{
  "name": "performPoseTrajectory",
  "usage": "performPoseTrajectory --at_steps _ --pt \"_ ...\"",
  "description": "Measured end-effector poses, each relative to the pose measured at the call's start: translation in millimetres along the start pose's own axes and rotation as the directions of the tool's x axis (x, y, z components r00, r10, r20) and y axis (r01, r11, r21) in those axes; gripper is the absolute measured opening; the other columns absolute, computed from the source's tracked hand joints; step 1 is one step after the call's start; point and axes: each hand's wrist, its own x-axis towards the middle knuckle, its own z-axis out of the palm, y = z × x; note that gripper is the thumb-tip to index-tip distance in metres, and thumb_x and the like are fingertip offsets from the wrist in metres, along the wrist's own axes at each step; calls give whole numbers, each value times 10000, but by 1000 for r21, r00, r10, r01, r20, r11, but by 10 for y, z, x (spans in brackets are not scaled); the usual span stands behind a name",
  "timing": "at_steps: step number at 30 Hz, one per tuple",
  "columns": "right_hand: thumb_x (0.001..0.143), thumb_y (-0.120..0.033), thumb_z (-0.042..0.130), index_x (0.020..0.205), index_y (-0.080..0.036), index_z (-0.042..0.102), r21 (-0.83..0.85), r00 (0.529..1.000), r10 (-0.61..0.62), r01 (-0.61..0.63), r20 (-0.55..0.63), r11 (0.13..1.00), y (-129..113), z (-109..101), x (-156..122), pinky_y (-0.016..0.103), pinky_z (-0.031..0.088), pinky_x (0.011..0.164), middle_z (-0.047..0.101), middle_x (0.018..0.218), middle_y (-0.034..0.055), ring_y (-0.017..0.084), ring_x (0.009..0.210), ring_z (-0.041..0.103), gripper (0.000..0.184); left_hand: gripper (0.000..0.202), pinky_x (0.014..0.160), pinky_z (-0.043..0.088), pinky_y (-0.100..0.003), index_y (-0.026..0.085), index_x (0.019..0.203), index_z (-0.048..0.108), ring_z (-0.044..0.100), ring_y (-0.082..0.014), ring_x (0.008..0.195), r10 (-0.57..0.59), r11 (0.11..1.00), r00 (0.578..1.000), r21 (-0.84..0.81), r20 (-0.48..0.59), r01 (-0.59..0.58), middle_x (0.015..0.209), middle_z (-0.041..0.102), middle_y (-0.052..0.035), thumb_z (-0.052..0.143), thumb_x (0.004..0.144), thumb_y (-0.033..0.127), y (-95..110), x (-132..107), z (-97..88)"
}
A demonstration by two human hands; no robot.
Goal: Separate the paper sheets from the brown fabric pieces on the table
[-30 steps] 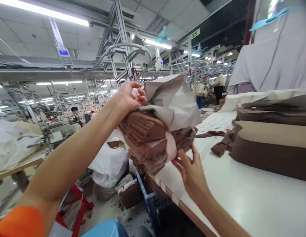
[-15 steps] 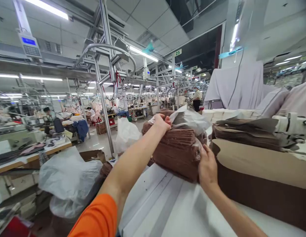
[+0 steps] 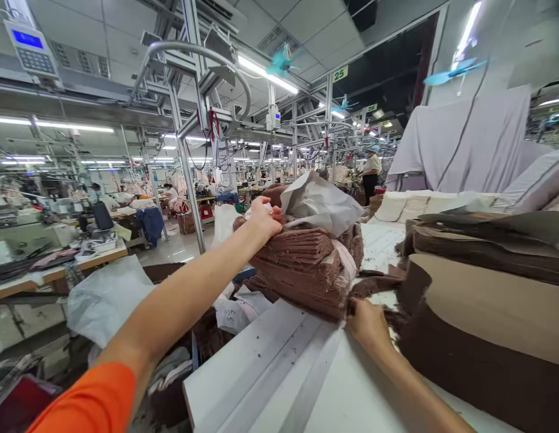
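A thick bundle of stacked brown fabric pieces, tied with a pale strip, sits tilted at the table's left edge. A crumpled sheet of grey-white paper covers its top. With curled fingers, my left hand grips the bundle's upper left side, by the paper's edge. My right hand is closed low at the bundle's right corner, on brown fabric; its fingertips are partly hidden. Just above that hand, a ragged brown fabric scrap lies on the table.
A white table runs beneath. Tall stacks of cut brown fabric stand at right, cream stacks behind. Clear plastic and a marked white bag lie below left. A metal post rises beyond; a person stands far back.
The bundle has shifted left toward the table edge, my left hand with it. My right hand has dropped from the bundle's side to its lower corner, and brown scraps now show beside it.
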Motion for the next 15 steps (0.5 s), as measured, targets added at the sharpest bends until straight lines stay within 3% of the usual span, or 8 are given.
performPoseTrajectory --at_steps 6,10,12,15 --pt "884 -138 545 951 -145 598 -67 971 -232 236 57 970 -297 -13 -310 420 438 894 588 981 33 188 976 542 86 252 369 196 -153 126 769 491 262 -29 437 111 989 992 105 -55 -105 597 359 64 488 911 335 312 -286 -5" --pt "867 -114 561 985 -158 607 -10 900 -427 429 87 903 -602 25 -489 433 428 919 572 1085 41 206 1073 502 134 248 361 173 -151 124 760 488 245 -26 435 157 978 981 154 -110 -139 602 364 63 497 905 325 521 -405 -153" --pt "874 -134 565 987 -161 608 40 871 -484 483 84 875 -742 64 -454 398 440 910 571 1099 43 192 1063 509 124 251 359 172 -149 123 768 491 247 -24 434 181 974 973 166 -144 -157 607 371 61 494 907 332 658 -436 -284" --pt "887 -211 576 945 -158 608 70 907 -419 416 36 907 -865 6 -166 397 459 875 590 987 40 187 981 546 84 255 360 188 -148 123 784 496 255 -24 432 217 968 958 168 -185 -187 611 381 61 485 914 342 908 -466 -498"
